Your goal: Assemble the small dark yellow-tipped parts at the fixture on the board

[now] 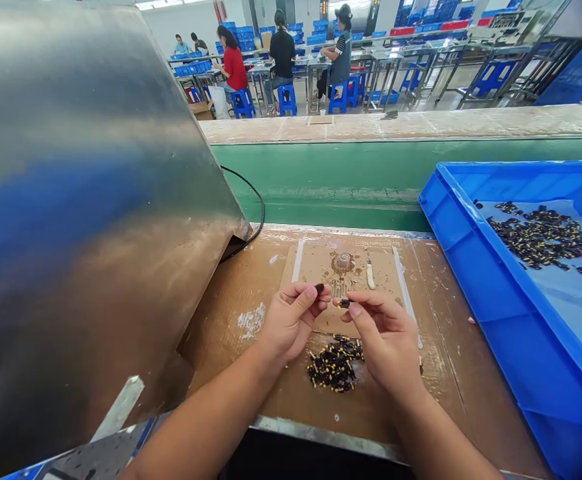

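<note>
My left hand (295, 319) pinches a small black part (319, 288) between thumb and fingertips. Just across from it, my right hand (385, 328) grips a small black-and-yellow part (343, 303) the same way. The two parts are close together but apart. Below the hands lies a pile of small black-and-yellow parts (335, 367) on the cardboard. Beyond the fingers sit a slotted metal piece (339, 288), a round glue-stained lump (343, 261) and a slim tool with a pale handle (370, 275). The exact kind of the held parts is too small to tell.
On the right stands a blue crate (501, 320) holding many black-and-yellow parts (545, 237) on a pale sheet. A large metal housing (95, 200) fills the left side, with a black cable (255, 193) behind it. A green conveyor belt (331, 167) runs across; several people sit beyond.
</note>
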Available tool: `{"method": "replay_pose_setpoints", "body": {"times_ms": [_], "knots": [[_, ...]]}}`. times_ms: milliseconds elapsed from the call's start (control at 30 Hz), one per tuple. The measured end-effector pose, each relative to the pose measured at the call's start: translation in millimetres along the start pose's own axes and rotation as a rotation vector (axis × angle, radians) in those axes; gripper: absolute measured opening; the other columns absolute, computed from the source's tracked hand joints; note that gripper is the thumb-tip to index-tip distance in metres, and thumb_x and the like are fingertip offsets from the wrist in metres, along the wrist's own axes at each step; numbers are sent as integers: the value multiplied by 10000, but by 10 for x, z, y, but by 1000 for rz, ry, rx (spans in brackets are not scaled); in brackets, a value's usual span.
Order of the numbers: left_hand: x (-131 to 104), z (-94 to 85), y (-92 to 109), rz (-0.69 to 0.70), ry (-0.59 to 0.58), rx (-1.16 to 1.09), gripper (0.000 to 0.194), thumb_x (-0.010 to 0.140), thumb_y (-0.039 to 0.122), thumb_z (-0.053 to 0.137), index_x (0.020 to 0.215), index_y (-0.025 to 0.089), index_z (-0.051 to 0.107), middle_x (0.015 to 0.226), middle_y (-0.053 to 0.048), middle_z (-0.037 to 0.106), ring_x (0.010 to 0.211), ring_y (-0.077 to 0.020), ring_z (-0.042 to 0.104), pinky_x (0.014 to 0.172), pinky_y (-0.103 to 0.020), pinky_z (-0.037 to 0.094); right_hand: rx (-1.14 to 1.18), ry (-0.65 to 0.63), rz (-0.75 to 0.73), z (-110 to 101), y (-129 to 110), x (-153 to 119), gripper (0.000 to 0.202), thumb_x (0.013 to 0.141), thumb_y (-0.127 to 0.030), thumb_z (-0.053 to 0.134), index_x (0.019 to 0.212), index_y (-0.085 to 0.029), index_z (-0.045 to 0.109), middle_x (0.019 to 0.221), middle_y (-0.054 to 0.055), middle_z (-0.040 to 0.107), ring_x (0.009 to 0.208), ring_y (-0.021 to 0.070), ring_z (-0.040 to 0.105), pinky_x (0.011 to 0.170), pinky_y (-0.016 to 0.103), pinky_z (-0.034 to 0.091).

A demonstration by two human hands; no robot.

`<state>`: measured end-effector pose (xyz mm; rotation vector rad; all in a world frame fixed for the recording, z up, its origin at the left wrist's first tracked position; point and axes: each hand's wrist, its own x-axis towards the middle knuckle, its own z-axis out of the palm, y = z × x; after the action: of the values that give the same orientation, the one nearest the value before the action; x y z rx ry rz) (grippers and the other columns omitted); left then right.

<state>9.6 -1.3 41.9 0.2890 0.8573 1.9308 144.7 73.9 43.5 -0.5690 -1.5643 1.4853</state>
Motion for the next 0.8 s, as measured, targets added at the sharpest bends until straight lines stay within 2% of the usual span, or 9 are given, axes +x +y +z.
{"method": "replay_pose_setpoints", "body": {"times_ms": [133, 267, 433, 567, 800], "knots": [[-11, 16, -8, -17, 13, -31, 236, 677, 279, 942, 824, 183, 784, 853, -31, 796, 712, -73, 699, 733, -159, 578, -84, -9, -43, 43, -56, -25, 187, 937, -208, 701, 1100, -276, 763, 1052, 25, 783, 971, 164, 746, 876, 293, 625], [-9, 13, -14, 7, 15, 0, 250, 668, 312, 947, 809, 180, 787, 832, -29, 790, 671, -67, 672, 696, -159, 561, -184, -57, -145, 51, -64, -42, 271, 945, -163, 685, 1160, -315, 753, 1096, -1, 778, 968, 143, 741, 864, 288, 624], [-10, 7, -22, 46, 17, 41, 229, 671, 314, 945, 779, 184, 791, 793, -24, 782, 677, -66, 669, 703, -158, 553, -331, -36, -279, 42, -39, -37, 326, 924, -109, 702, 1168, -319, 754, 1106, -15, 779, 990, 140, 730, 892, 309, 613], [-24, 14, -33, 50, 34, 54, 207, 675, 310, 942, 762, 196, 792, 829, -22, 793, 715, -73, 688, 735, -161, 559, -322, -46, -293, 51, -29, -41, 321, 928, -103, 693, 1169, -305, 756, 1155, 1, 772, 1041, 162, 734, 939, 351, 616], [-36, 15, -41, 57, -2, 68, 179, 705, 308, 924, 764, 204, 790, 858, -16, 792, 741, -74, 685, 757, -170, 554, -327, -17, -286, 67, -25, -56, 305, 926, -107, 701, 1150, -306, 762, 1141, -10, 779, 1032, 159, 741, 938, 351, 621]]}}
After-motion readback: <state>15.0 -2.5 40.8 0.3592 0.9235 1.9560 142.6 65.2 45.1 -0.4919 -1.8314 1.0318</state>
